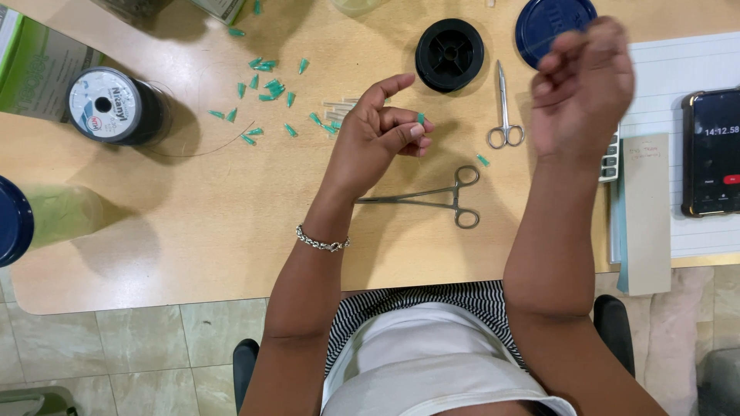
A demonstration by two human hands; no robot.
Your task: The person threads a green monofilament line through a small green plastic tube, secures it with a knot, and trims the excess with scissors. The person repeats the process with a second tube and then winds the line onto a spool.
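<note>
A small teal plastic needle tip (421, 119) sits pinched between the thumb and fingertips of the left hand (379, 127), held just above the steel locking forceps (432, 199) that lie on the tan wooden counter (193, 216). The right hand (580, 88), raised to the right of the forceps and blurred, has its fingers pressed together as if gripping a fine thread, though none can be made out. Above the forceps lie small steel scissors (504, 108), and beyond them a black empty spool (449, 54). To the forceps' upper left, loose teal tips (266, 88) are scattered within easy reach, apparently a supply. Far to their left stands a reel of clear line (114, 105).
</note>
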